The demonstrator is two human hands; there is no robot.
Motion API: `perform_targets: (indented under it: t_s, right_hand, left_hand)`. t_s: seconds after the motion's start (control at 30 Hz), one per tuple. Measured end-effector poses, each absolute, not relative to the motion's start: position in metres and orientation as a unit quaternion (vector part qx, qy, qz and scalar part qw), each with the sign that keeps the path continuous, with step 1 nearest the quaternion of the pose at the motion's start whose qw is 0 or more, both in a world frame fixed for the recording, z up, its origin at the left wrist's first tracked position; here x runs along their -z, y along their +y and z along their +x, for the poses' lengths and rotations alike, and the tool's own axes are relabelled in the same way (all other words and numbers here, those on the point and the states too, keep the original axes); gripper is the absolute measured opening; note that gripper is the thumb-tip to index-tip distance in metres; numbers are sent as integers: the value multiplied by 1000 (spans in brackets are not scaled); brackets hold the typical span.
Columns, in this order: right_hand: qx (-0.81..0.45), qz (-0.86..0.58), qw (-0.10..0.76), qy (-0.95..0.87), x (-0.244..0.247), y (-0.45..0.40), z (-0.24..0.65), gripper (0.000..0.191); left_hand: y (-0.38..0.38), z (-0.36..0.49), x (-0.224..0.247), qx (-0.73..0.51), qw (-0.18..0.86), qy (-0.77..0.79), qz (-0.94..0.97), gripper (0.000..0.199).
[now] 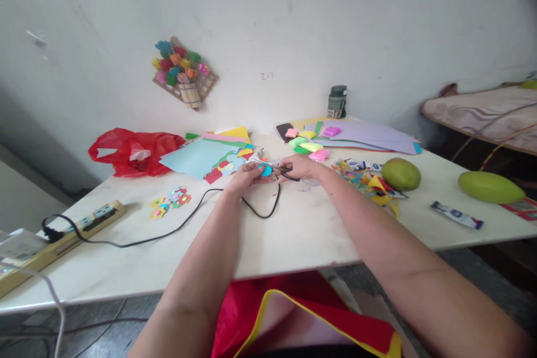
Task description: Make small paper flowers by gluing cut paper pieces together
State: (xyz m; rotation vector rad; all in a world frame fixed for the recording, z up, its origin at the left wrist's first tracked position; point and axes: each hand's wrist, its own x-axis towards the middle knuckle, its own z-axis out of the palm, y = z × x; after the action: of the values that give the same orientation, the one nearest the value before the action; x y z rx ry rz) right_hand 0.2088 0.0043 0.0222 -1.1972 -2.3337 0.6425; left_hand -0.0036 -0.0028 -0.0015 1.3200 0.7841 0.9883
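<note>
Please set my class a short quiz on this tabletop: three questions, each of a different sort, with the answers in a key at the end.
1. Multiple choice: What colour is the plastic bag?
A) Blue
B) Yellow
C) Red

2. True or false: The small group of flat cut-out flowers lies closer to the viewer than the plastic bag does.

3. Short answer: Which tool is in the right hand?

Key
1. C
2. True
3. Scissors
</note>
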Motion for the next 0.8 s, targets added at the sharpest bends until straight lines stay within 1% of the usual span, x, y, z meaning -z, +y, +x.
perform_targets:
  t_s: [0.1,0.33,0.47,0.63,0.8]
  right_hand:
    - [-292,-408,234,-833,-20,7,209,38]
    - [-371,-410,211,-806,-26,0,211,42]
    - [-407,-413,221,-784,-27,-2,210,34]
    - [-450,-383,238,-771,-23,0,211,27]
    - [-469,-381,239,-760,-21,3,212,21]
  left_hand:
    - [-4,-3,1,-433,617,333,567,27]
    - [-4,-1,1,-435,632,323,555,24]
    - [-2,-1,3,-439,637,316,549,22]
    - [-2,0,3,-439,645,314,541,17]
    - [-2,0,3,-440,651,307,537,14]
